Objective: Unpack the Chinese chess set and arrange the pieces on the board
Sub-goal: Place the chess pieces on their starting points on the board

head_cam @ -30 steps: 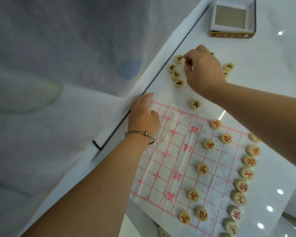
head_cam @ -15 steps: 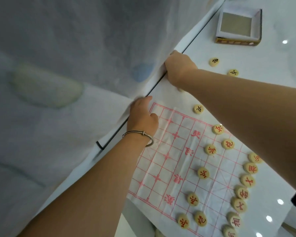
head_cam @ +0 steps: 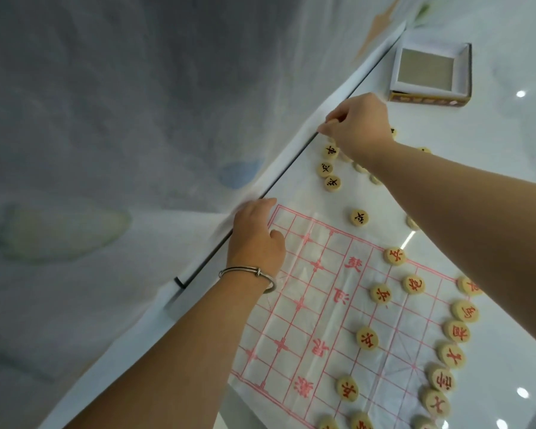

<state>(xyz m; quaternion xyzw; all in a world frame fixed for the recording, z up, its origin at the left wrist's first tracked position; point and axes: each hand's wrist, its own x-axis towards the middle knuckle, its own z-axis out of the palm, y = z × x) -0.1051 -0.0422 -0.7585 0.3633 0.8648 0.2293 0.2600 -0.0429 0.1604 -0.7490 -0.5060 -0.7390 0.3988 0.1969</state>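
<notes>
Both hands (head_cam: 256,239) (head_cam: 361,128) along board (head_cam: 322,308) edge

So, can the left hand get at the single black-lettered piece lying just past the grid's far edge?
Probably yes. The left hand rests on the corner of the board, and only bare sheet lies between it and that piece, so nothing seems to block it.

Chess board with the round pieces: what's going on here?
A person is setting up a Chinese chess set on a white table. The left hand rests on a corner of the paper board. Red pieces already stand on one half. The right hand, fingers curled, is among the loose black pieces off the grid; whether it holds one is hidden. The open box sits farther off.
</notes>
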